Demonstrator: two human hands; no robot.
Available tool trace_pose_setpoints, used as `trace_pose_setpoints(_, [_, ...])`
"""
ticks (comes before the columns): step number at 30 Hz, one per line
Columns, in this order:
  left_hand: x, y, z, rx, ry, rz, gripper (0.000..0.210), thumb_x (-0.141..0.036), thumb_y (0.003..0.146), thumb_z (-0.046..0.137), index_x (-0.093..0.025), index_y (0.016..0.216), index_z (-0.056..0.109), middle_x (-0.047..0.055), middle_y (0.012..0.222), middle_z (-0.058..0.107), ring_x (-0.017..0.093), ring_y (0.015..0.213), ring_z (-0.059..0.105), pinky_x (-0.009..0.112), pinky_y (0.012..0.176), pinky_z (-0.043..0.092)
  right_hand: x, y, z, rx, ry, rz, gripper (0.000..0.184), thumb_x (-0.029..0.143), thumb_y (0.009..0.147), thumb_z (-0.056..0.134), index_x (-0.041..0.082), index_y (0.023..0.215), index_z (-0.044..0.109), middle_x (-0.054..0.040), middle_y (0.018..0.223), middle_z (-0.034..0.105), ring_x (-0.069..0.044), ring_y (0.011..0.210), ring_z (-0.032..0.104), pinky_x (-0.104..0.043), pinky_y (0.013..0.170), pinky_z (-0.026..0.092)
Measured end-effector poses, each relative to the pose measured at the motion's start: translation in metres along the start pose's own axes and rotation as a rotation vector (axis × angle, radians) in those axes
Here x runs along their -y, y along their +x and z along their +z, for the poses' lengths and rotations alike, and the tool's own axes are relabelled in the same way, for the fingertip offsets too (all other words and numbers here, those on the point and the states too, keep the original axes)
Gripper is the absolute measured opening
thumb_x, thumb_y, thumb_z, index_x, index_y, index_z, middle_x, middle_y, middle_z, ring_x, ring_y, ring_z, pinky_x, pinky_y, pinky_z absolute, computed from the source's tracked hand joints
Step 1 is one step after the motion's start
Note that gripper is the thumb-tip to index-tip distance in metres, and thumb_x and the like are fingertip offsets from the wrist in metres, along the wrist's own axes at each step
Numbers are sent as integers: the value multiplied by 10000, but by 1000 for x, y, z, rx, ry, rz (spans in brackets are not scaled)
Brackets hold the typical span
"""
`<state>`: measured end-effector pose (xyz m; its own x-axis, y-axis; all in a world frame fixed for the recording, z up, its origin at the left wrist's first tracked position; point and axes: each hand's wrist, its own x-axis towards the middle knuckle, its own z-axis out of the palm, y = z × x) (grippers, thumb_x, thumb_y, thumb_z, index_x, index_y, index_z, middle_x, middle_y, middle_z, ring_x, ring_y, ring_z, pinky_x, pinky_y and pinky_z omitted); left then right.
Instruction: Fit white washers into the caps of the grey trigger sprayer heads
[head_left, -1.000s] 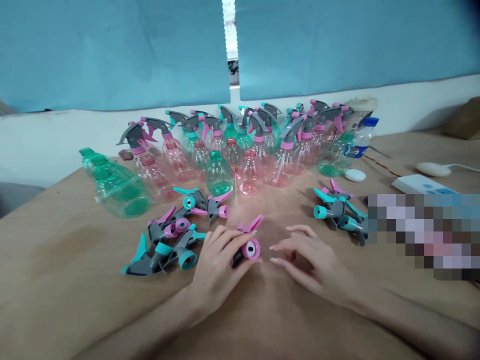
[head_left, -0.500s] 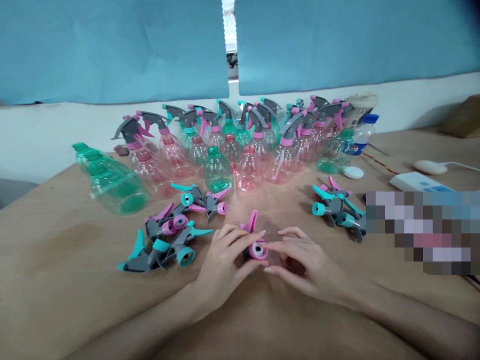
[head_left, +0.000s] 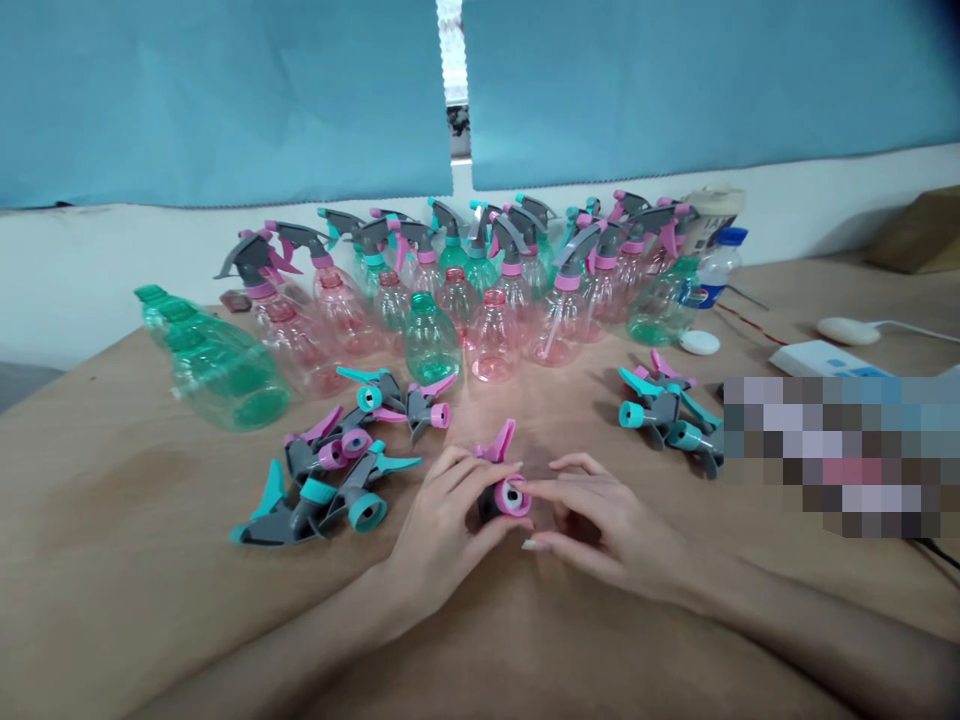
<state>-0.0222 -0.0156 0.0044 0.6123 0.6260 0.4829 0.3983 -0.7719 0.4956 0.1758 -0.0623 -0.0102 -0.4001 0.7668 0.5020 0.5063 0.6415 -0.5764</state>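
Note:
Low over the near part of the table, my left hand (head_left: 450,505) is closed around a spray trigger head with a pink collar (head_left: 516,497) and grey body. The collar's opening faces me, with a white ring inside, and its pink trigger (head_left: 501,440) points up and away. My right hand (head_left: 604,515) is at the collar's right side. Its index fingertip touches the rim by the opening, while the thumb stays below, apart from the collar, and the other fingers are spread. My left fingers hide much of the grey body.
Several loose trigger heads lie left (head_left: 367,510) and right (head_left: 652,415). Behind stand pink and green bottles, uncapped (head_left: 493,345) and with sprayers fitted (head_left: 568,320). Green bottles (head_left: 229,380) lean or lie at left. A white lid (head_left: 699,343), white box (head_left: 825,362) and blue-capped bottle (head_left: 720,268) are at right.
The view has shifted slightly, so everything sits a little further left. The collar turns a little in my left hand's grasp; my right index finger stays on its rim.

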Motion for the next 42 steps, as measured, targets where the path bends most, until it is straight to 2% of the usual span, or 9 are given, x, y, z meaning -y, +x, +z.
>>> trace_pose_setpoints(12, [2, -1, 3, -14, -12, 34, 316, -300, 788, 694, -180, 1069, 612, 30, 906, 666, 191, 870, 523, 357, 800, 474, -2, -3, 2, -3, 17, -36, 378, 317, 855, 610, 155, 1188, 534, 41, 675, 600, -120, 634, 555, -394, 913, 409])
trace_pose_setpoints(23, [0, -2, 2, -16, -19, 50, 297, -305, 803, 677, -172, 1060, 611, 37, 885, 660, 195, 856, 516, 348, 774, 476, -1, -1, 2, 8, 1, -44, 376, 314, 851, 620, 140, 1175, 543, 31, 670, 591, -120, 624, 550, -390, 908, 411])
trace_pose_setpoints(30, [2, -3, 2, -3, 18, 91, 247, -263, 822, 661, -192, 1051, 601, 32, 925, 666, 201, 880, 527, 366, 808, 473, -1, -4, 2, -17, 49, -58, 367, 288, 837, 639, 141, 1160, 542, 67, 601, 527, -105, 569, 513, -383, 902, 415])
trace_pose_setpoints(35, [3, -3, 3, 4, 6, 112, 273, -223, 822, 662, -188, 1083, 588, 31, 943, 667, 192, 869, 515, 342, 773, 477, 1, -3, 1, -26, 63, -36, 346, 269, 826, 645, 150, 1135, 543, 73, 573, 503, -113, 575, 511, -374, 880, 425])
trace_pose_setpoints(38, [3, -4, 3, 16, 3, 119, 271, -212, 829, 653, -194, 1090, 580, 26, 939, 665, 189, 865, 515, 336, 760, 479, 3, -1, 0, -15, 66, -19, 308, 265, 827, 636, 153, 1099, 546, 74, 561, 500, -114, 565, 510, -356, 846, 435])
trace_pose_setpoints(42, [4, -4, 3, 22, 8, 128, 255, -222, 836, 646, -198, 1080, 578, 23, 945, 666, 185, 861, 517, 333, 760, 480, 4, -1, 0, 6, 65, 5, 299, 268, 833, 616, 164, 1100, 532, 83, 543, 474, -110, 537, 496, -284, 698, 449])
